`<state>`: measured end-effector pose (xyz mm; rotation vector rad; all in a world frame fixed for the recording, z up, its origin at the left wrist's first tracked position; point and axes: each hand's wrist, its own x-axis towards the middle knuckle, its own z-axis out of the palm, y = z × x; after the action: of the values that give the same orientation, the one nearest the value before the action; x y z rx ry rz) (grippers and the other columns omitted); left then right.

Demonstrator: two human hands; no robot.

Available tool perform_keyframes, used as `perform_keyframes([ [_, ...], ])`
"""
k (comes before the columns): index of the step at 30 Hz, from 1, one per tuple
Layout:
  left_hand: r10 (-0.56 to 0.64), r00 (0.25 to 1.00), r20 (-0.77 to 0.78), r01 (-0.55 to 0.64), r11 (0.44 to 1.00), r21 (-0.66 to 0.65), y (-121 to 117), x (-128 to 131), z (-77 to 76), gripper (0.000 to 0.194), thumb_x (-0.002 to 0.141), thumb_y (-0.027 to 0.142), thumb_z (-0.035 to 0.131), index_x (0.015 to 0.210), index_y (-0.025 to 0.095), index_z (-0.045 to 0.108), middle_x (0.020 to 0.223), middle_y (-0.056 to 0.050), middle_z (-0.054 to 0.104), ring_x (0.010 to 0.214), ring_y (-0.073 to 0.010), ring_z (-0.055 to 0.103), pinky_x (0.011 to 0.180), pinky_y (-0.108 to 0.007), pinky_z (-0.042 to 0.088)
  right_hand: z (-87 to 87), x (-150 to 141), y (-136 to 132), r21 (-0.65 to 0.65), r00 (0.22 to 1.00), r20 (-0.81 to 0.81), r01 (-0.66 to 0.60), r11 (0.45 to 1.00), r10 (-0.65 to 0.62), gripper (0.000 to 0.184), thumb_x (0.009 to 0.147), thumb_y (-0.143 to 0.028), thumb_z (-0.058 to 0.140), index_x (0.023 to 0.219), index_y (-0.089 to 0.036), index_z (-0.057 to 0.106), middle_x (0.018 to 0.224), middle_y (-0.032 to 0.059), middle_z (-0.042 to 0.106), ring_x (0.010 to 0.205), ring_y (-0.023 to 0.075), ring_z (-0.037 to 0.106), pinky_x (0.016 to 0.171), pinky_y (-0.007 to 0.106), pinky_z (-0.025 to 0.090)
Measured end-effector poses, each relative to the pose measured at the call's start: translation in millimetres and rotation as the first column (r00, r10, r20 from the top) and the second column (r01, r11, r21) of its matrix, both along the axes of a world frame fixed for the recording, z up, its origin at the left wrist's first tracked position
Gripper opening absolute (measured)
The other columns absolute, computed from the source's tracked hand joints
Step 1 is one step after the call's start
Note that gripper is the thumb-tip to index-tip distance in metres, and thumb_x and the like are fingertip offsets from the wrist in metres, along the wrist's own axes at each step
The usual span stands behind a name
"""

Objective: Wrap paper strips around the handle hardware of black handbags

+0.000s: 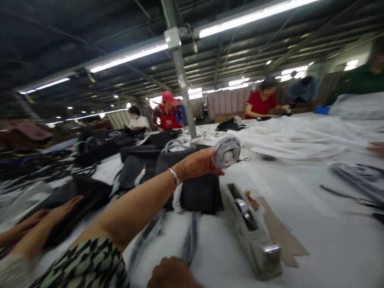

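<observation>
Tape dispenser (pixel 255 240), on the table (pixel 318 240), with a cardboard piece (pixel 280 236) just to its right. Left of the dispenser and behind: a bag (pixel 202 194). Behind it, raised over the table: the left hand (pixel 196 163), holding the strap roll (pixel 226 152). Left front: the right hand (pixel 174 274). Far left: a co-worker's hands (pixel 60 214) on fabric (pixel 87 204). Far right: bundled straps (pixel 360 180). Well behind: spread cloth (pixel 288 130) to the right, a post (pixel 183 82) to the left.

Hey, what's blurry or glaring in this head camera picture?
Head view: ceiling tube lights glare white; dark piles at far left smear; the right hand is blurred; the rolled strap in the left hand looks clearer.
</observation>
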<state>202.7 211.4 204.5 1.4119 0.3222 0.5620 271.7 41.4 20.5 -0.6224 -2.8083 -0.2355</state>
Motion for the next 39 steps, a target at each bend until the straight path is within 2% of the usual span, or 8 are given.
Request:
perform_keyframes([
  [3,0.144,0.989,-0.015,-0.145,0.988,-0.061,-56,-85,-10.7,0.051,0.074,0.05,0.074,0.105,0.011,0.061,0.092,-0.011,0.069,0.078,-0.0241,0.069,0.079,-0.04,0.054,-9.9,-64,-27,-0.158,0.991,-0.107,-0.096,0.983,0.08,0.014,0.089,-0.032,0.06,0.087,-0.018,0.06,0.087,0.0042,0.063,0.08,0.0178,0.056,0.073,0.032,0.049],
  [8,0.342,0.938,0.05,-0.32,0.914,-0.247,-113,-179,-50.0,0.043,0.079,0.049,0.07,0.101,0.013,0.062,0.089,-0.009,0.07,0.072,-0.0216,0.068,0.074,-0.037,0.054,-4.3,-64,-41,-0.307,0.978,-0.206,-0.058,0.95,-0.007,0.01,0.09,-0.017,0.048,0.084,-0.02,0.055,0.088,0.0036,0.06,0.084,0.0189,0.05,0.077,0.033,0.038],
  [17,0.451,0.879,0.153,-0.387,0.864,-0.322,-150,-236,-96.9,0.043,0.079,0.055,0.066,0.094,0.015,0.062,0.082,-0.005,0.066,0.064,-0.0158,0.061,0.056,-0.027,0.05,3.1,-65,-54,-0.199,0.989,-0.143,0.003,0.98,-0.032,0.011,0.093,-0.018,0.045,0.085,-0.018,0.054,0.085,0.0044,0.056,0.08,0.0189,0.045,0.075,0.032,0.033],
  [23,0.706,0.693,-0.146,-0.626,0.689,0.365,-160,-231,-63.1,0.056,0.07,0.069,0.067,0.068,0.015,0.053,0.054,0.005,0.043,0.044,-0.0056,0.035,0.043,-0.02,0.025,5.9,-64,-53,-0.178,0.99,-0.142,-0.004,0.984,-0.022,0.014,0.094,-0.019,0.044,0.087,-0.017,0.055,0.084,0.0052,0.056,0.079,0.0189,0.045,0.073,0.032,0.033],
  [28,0.843,0.358,-0.403,-0.211,0.493,0.844,-178,-183,-56.9,0.058,0.073,0.07,0.062,0.058,0.016,0.051,0.055,0.001,0.046,0.054,-0.0126,0.045,0.052,-0.024,0.027,2.8,-64,-52,-0.153,0.986,-0.166,-0.022,0.988,-0.003,0.014,0.093,-0.017,0.045,0.089,-0.016,0.058,0.083,0.0061,0.057,0.079,0.02,0.046,0.071,0.033,0.032],
  [32,0.726,0.313,-0.612,0.053,0.63,0.775,-184,-141,-93.8,0.05,0.081,0.063,0.057,0.071,0.014,0.063,0.072,-0.009,0.063,0.072,-0.0229,0.059,0.061,-0.029,0.039,-1.8,-60,-51,-0.081,0.974,-0.227,-0.036,0.996,0.016,0.016,0.093,-0.019,0.045,0.091,-0.016,0.06,0.085,0.0075,0.059,0.083,0.0212,0.049,0.076,0.034,0.034],
  [36,0.467,0.532,-0.706,0.079,0.803,0.59,-171,-155,-94.6,0.042,0.092,0.045,0.045,0.086,0.011,0.069,0.076,-0.008,0.067,0.07,-0.0183,0.061,0.065,-0.027,0.045,1.2,-57,-51,-0.088,0.976,-0.219,-0.027,0.996,0.007,0.015,0.094,-0.021,0.046,0.091,-0.016,0.06,0.083,0.0063,0.058,0.078,0.0196,0.049,0.071,0.033,0.034],
  [39,0.421,0.684,-0.595,0.033,0.798,0.602,-157,-190,-80.8,0.027,0.086,0.02,0.052,0.107,0.011,0.068,0.099,-0.005,0.071,0.089,-0.015,0.064,0.081,-0.022,0.047,4.8,-58,-53,-0.12,0.979,-0.202,-0.025,0.992,0.0,0.015,0.094,-0.021,0.046,0.086,-0.017,0.058,0.08,0.0051,0.056,0.075,0.0184,0.047,0.069,0.032,0.033],
])
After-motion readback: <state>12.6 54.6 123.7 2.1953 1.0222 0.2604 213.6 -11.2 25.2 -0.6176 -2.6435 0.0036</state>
